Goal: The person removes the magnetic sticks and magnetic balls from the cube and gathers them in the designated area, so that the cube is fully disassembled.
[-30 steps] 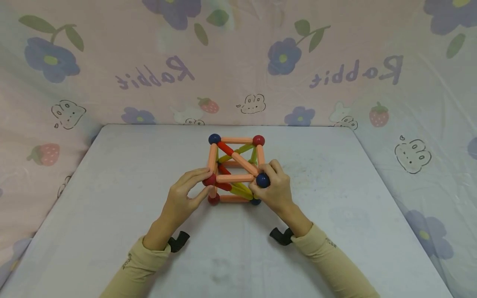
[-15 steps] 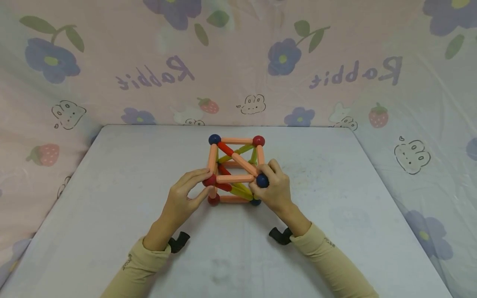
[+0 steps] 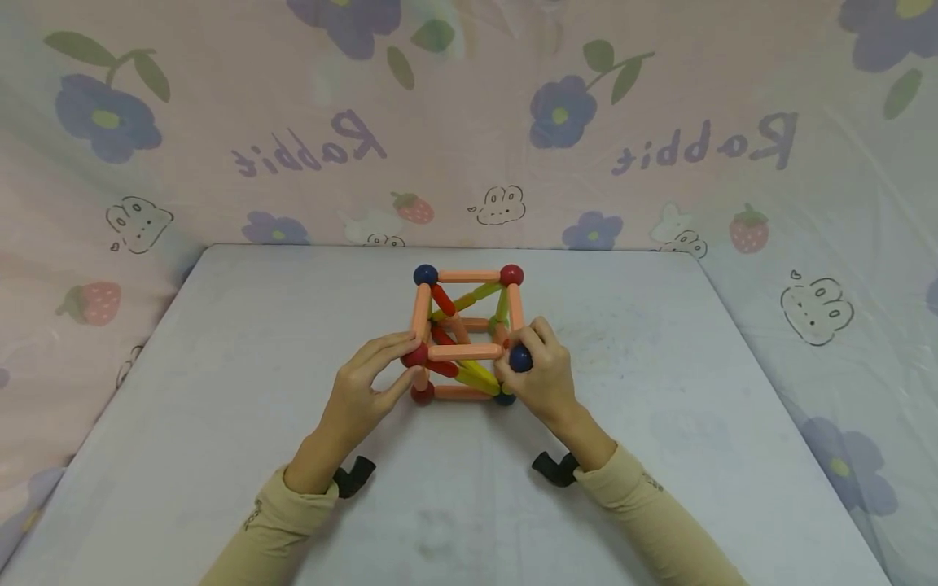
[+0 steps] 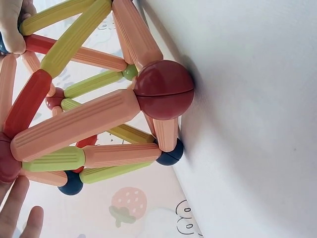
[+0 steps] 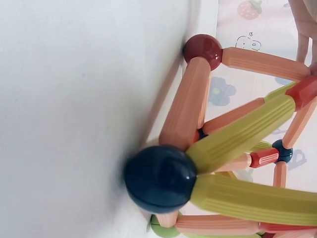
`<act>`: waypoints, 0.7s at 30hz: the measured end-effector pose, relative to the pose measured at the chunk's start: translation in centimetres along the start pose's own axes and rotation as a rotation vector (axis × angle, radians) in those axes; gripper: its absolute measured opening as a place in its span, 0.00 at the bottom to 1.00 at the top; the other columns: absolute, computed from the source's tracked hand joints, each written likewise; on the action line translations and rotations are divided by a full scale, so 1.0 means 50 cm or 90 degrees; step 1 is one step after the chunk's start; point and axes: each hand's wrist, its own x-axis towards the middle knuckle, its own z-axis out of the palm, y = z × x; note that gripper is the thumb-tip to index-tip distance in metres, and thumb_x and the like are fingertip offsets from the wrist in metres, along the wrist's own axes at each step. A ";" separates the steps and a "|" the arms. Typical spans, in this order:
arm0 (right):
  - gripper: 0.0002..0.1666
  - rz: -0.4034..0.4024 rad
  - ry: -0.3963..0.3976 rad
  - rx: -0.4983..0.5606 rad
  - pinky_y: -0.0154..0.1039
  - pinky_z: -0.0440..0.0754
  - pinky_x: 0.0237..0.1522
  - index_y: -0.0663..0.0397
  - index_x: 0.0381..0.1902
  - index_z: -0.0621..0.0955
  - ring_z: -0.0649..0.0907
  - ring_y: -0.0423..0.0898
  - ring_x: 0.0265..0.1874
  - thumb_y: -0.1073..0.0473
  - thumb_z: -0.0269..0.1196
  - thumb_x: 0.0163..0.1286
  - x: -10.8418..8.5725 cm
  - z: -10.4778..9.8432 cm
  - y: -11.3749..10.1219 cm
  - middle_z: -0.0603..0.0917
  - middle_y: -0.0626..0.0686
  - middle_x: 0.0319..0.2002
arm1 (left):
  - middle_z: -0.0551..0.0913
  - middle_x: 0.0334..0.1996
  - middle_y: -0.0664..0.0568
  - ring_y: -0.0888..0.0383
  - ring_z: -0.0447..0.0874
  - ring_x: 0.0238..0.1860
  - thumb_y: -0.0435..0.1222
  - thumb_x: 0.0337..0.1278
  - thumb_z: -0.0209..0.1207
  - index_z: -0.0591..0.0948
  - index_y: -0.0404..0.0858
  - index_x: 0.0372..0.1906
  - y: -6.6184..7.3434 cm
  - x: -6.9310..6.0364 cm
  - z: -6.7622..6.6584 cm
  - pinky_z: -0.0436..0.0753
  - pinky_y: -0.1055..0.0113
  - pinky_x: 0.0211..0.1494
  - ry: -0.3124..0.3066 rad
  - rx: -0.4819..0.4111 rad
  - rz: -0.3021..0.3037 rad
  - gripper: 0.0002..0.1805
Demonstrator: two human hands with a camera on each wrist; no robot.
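Note:
A cube frame of magnetic sticks [image 3: 465,352] and balls stands on the white table, its edges mostly peach, with red and yellow-green diagonals. My left hand [image 3: 366,382] pinches the red ball [image 3: 415,355] at the near upper left corner between fingers and thumb. At the near upper right corner my right hand [image 3: 541,373] grips a dark blue ball [image 3: 521,357]. From the far left blue ball [image 3: 426,275] a red stick [image 3: 443,299] with a peach one below it slants down inside the frame. In the right wrist view a lower blue ball [image 5: 161,178] joins several sticks.
The white table [image 3: 645,505] lies under the frame. A patterned cloth [image 3: 454,122] hangs behind and at the sides. Black curved pieces [image 3: 357,477] stick out at both wrists.
The red and peach diagonal across the top has come away from the blue ball at my right hand and sagged down into the frame. Both hands stay nearly in place.

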 end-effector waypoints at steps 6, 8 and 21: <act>0.12 0.007 -0.014 0.016 0.39 0.86 0.26 0.64 0.29 0.75 0.79 0.48 0.24 0.74 0.67 0.47 0.000 -0.008 -0.002 0.73 0.57 0.28 | 0.84 0.49 0.40 0.48 0.82 0.52 0.24 0.37 0.72 0.83 0.31 0.50 0.000 0.002 0.001 0.69 0.86 0.65 0.012 -0.001 0.014 0.26; 0.12 0.000 -0.013 0.022 0.39 0.85 0.26 0.64 0.29 0.74 0.78 0.47 0.25 0.76 0.66 0.47 0.001 -0.010 -0.003 0.75 0.57 0.27 | 0.84 0.48 0.40 0.48 0.82 0.52 0.24 0.37 0.72 0.83 0.31 0.50 0.001 0.003 0.001 0.69 0.86 0.65 0.014 -0.001 0.015 0.26; 0.13 0.172 0.021 0.188 0.20 0.76 0.27 0.70 0.33 0.72 0.76 0.36 0.24 0.75 0.67 0.54 0.026 -0.047 0.005 0.79 0.61 0.26 | 0.84 0.50 0.40 0.48 0.82 0.52 0.23 0.37 0.72 0.83 0.32 0.50 0.003 0.001 0.000 0.69 0.87 0.64 0.007 -0.007 -0.004 0.26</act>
